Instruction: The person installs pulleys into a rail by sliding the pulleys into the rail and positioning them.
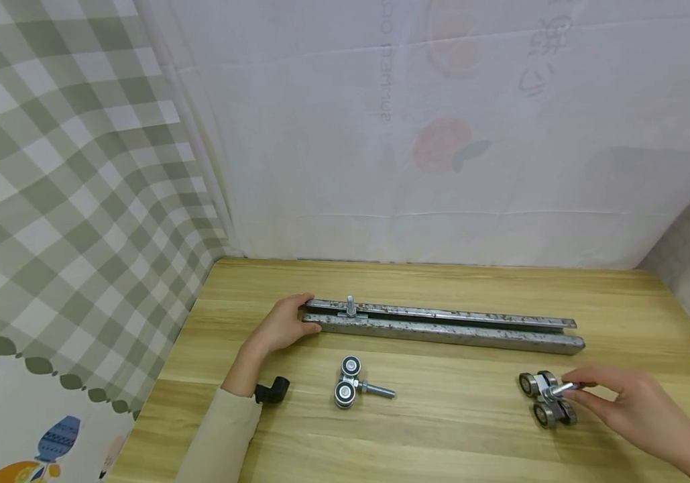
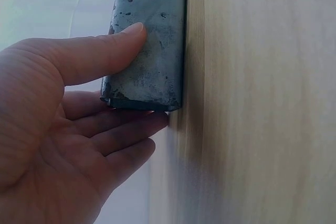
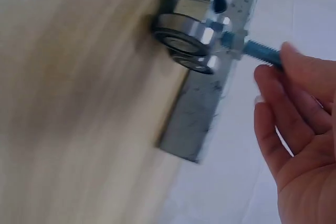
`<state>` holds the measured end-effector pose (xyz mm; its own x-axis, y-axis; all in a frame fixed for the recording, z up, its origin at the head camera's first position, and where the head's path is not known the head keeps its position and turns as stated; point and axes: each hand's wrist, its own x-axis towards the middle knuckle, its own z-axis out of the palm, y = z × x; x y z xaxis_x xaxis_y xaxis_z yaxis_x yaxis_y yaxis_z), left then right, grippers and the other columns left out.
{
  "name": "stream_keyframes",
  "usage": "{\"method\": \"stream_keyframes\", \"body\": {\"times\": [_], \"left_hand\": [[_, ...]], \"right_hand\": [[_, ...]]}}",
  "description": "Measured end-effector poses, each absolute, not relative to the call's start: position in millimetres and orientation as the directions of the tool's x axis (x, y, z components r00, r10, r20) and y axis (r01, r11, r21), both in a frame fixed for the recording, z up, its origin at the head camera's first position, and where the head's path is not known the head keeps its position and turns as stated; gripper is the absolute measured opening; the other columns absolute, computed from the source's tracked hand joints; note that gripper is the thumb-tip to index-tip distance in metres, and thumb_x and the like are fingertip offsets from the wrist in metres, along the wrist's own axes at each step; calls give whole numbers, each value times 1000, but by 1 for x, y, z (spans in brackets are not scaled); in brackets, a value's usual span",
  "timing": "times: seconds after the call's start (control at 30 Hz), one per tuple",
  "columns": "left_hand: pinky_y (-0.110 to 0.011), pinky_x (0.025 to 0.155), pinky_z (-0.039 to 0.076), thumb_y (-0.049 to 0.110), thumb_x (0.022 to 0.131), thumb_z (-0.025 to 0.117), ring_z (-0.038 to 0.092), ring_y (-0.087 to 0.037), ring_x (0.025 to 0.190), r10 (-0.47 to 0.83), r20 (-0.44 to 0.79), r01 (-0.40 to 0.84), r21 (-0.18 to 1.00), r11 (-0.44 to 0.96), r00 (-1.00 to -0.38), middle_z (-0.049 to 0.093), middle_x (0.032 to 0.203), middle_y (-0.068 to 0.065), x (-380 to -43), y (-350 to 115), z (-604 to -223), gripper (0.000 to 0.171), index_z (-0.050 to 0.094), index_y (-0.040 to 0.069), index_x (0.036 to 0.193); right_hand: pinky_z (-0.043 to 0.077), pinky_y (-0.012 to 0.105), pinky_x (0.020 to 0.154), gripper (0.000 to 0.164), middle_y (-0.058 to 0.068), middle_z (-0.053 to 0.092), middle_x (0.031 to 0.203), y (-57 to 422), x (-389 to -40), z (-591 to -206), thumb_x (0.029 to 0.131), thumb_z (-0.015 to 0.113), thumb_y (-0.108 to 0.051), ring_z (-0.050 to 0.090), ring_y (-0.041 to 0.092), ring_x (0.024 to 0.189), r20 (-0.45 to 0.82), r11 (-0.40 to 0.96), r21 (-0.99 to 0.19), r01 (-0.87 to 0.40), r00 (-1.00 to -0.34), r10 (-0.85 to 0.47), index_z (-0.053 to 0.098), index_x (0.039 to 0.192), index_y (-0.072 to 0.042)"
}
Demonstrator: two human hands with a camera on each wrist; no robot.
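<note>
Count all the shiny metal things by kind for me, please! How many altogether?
Rail: 1
Wheeled rollers: 2 (one lying down, one held)
Bolt piece sticking up from the rail: 1 (whatever's inside is hidden)
Total: 4

The metal rail (image 1: 441,333) looks mottled, the rollers (image 3: 185,28) glossy.

the rail (image 1: 441,335) lies on the table (image 1: 441,429), a bolt (image 1: 351,306) in its left end, a roller (image 1: 352,384) before it.

White cloth (image 1: 320,181), faint sideways "SUMMER OR" (image 1: 386,64) (rest unclear), blurred Chinese characters (image 1: 542,57)
</note>
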<state>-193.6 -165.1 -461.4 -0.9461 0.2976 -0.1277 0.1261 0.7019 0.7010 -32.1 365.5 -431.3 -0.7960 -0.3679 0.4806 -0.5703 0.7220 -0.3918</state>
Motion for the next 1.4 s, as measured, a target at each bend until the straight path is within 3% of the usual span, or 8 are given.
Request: {"method": "stream_keyframes", "body": {"times": [0.1, 0.33, 0.67, 0.87, 1.13, 1.4], "left_hand": [[-52, 119, 39, 17, 91, 84, 47, -39, 143, 298, -129, 126, 698, 704, -946, 52, 152, -24, -193, -165, -462, 74, 49, -3, 153], [-52, 119, 38, 17, 91, 84, 46, -39, 144, 295, -127, 125, 701, 702, -947, 52, 153, -23, -193, -166, -463, 73, 49, -2, 153], [-52, 119, 39, 17, 91, 84, 47, -39, 144, 306, -119, 135, 709, 692, -945, 52, 152, -23, -193, -164, -461, 73, 49, -3, 153], [-52, 120, 38, 17, 91, 84, 46, -39, 144, 303, -125, 129, 706, 696, -945, 52, 153, -23, -193, -165, -461, 74, 49, -3, 153], [-53, 119, 38, 17, 91, 83, 45, -40, 145, 307, -125, 132, 708, 693, -943, 52, 153, -24, -193, -165, -460, 73, 49, -4, 153], [-53, 120, 38, 17, 91, 84, 45, -39, 145, 303, -127, 129, 706, 697, -944, 51, 154, -23, -193, -166, -461, 74, 48, -3, 153]], "right_hand": [[48, 5, 63, 46, -23, 73, 95, 370, -27, -433, 60, 92, 10, 63, -14, 84, 429, 767, -434, -472, -857, -285, 81, 96, -17], [47, 2, 70, 33, -23, 74, 96, 369, -25, -435, 72, 90, 5, 64, -13, 87, 396, 800, -451, -396, -892, -218, 82, 98, -15], [49, 4, 64, 31, -22, 73, 92, 370, -23, -434, 68, 91, 6, 57, -25, 91, 497, 804, -380, -457, -834, -239, 79, 94, -7], [49, 6, 54, 27, -29, 68, 92, 372, -21, -429, 69, 90, 8, 54, -29, 88, 498, 816, -400, -418, -846, -190, 78, 90, -3], [49, 7, 53, 29, -31, 67, 91, 374, -20, -430, 66, 93, 5, 52, -30, 89, 499, 819, -413, -398, -851, -162, 77, 88, -3], [48, 7, 50, 26, -24, 70, 79, 373, -20, -433, 67, 93, 3, 53, -27, 79, 459, 852, -403, -335, -879, -129, 77, 84, -9]]}}
